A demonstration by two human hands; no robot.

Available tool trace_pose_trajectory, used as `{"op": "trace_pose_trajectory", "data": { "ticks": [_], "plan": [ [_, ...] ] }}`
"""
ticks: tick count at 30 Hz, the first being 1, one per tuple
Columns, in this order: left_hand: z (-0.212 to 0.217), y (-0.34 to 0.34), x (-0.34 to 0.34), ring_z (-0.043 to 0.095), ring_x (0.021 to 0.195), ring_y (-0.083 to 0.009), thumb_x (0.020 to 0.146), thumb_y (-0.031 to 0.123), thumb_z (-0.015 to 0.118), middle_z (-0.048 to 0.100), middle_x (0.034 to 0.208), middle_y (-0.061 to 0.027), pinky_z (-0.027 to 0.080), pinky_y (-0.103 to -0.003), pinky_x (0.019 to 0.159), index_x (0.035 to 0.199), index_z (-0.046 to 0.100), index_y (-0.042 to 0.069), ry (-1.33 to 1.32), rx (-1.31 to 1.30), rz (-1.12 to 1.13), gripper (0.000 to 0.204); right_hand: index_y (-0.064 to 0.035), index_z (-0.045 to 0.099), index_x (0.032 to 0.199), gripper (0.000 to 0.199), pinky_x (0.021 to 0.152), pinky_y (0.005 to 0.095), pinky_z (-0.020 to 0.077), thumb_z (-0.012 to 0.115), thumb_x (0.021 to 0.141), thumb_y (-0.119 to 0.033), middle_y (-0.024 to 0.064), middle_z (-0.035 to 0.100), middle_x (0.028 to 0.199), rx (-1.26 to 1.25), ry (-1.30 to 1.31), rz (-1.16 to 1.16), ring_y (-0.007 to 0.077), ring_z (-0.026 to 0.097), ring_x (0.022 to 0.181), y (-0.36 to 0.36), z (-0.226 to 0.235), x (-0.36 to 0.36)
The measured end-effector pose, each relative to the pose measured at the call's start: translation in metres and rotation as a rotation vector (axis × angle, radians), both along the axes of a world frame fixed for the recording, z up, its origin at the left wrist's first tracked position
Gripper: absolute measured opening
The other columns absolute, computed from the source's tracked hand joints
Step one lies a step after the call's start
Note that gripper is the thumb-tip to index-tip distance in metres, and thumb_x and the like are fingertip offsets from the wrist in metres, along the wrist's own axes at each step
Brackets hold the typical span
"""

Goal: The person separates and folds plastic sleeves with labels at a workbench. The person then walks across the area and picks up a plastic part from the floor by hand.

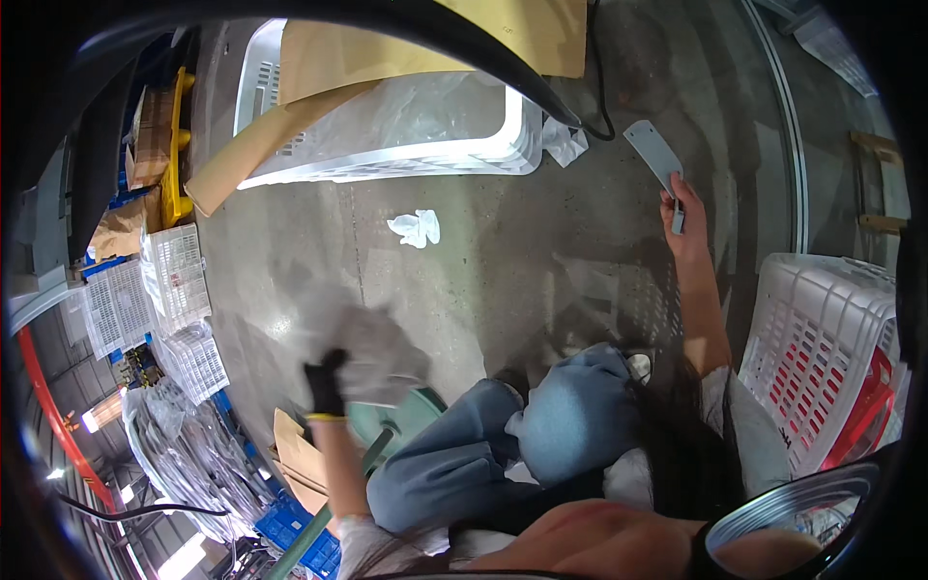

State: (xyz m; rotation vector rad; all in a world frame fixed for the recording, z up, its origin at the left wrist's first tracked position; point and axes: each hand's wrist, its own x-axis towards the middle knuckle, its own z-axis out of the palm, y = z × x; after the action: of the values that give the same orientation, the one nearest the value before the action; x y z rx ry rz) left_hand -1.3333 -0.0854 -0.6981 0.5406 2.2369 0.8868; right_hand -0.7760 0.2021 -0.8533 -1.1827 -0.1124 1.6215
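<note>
Your right hand (684,224) is stretched out well ahead of you over the concrete floor (464,261), fingers closed around the narrow end of a flat grey plate (653,153) — the wide end points away from you and up, toward the big white crate (406,159) lined with clear plastic. Gripping it by the tail like that keeps the broad face free, likely so you can look it over or hand it off.

Your left hand (329,382), in a black glove, is down by your knee and closed on a pale, blurred sheet or bag (372,353) (too smeared by motion to tell which). It sits just above a green round part (406,416) beside your leg.

A crumpled white scrap (416,228) lies alone on the floor between you and the big crate. At your right, a second white crate (822,338) stands tilted, with something red inside.
</note>
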Motion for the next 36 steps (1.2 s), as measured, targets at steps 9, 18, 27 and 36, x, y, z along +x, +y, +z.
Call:
{"op": "trace_pose_trajectory", "data": {
  "ticks": [9, 18, 27, 36],
  "plan": [
    [0.174, 0.217, 0.104, 0.056, 0.111, -0.0232, 0.074, 0.003, 0.068, 0.058, 0.123, -0.0108, 0.042, -0.034, 0.097, 0.133, 0.047, 0.000, 0.128, 0.473, -0.271, 0.063, -0.0031, 0.058, 0.101, 0.028, 0.043, 0.0214, 0.0399, 0.073, 0.083, -0.018, 0.0038, 0.056, 0.077, -0.005, -0.004, -0.072, 0.0102, 0.054, 0.060, -0.011, 0.000, 0.016],
    [0.041, 0.332, 0.135, 0.048, 0.123, -0.0385, 0.081, 0.040, 0.073, 0.050, 0.133, -0.0259, 0.039, -0.040, 0.102, 0.138, 0.039, -0.002, 0.805, 0.241, -0.811, 0.079, -0.0038, 0.067, 0.095, 0.015, 0.061, 0.0251, 0.0425, 0.071, 0.082, -0.012, -0.0001, 0.060, 0.078, -0.069, -0.169, -0.228, 0.0091, 0.055, 0.069, -0.038, 0.054, 0.033],
    [0.029, 0.353, 0.104, 0.051, 0.123, -0.0310, 0.090, 0.041, 0.061, 0.053, 0.134, -0.0196, 0.040, -0.036, 0.099, 0.138, 0.043, 0.001, 0.264, 0.252, -0.955, 0.065, -0.0056, 0.066, 0.095, 0.017, 0.054, 0.0250, 0.0430, 0.069, 0.084, -0.018, 0.0019, 0.060, 0.082, -0.024, -0.102, -0.151, 0.0099, 0.055, 0.068, -0.066, 0.094, 0.023],
    [0.023, 0.347, 0.111, 0.048, 0.126, -0.0342, 0.085, 0.047, 0.064, 0.048, 0.138, -0.0200, 0.040, -0.037, 0.101, 0.143, 0.037, 0.006, 0.410, 0.230, -0.887, 0.077, -0.0043, 0.064, 0.097, 0.017, 0.058, 0.0251, 0.0448, 0.068, 0.084, -0.014, 0.0022, 0.059, 0.080, -0.041, -0.028, -0.194, 0.0100, 0.055, 0.068, -0.081, 0.143, -0.008]
  ]
}}
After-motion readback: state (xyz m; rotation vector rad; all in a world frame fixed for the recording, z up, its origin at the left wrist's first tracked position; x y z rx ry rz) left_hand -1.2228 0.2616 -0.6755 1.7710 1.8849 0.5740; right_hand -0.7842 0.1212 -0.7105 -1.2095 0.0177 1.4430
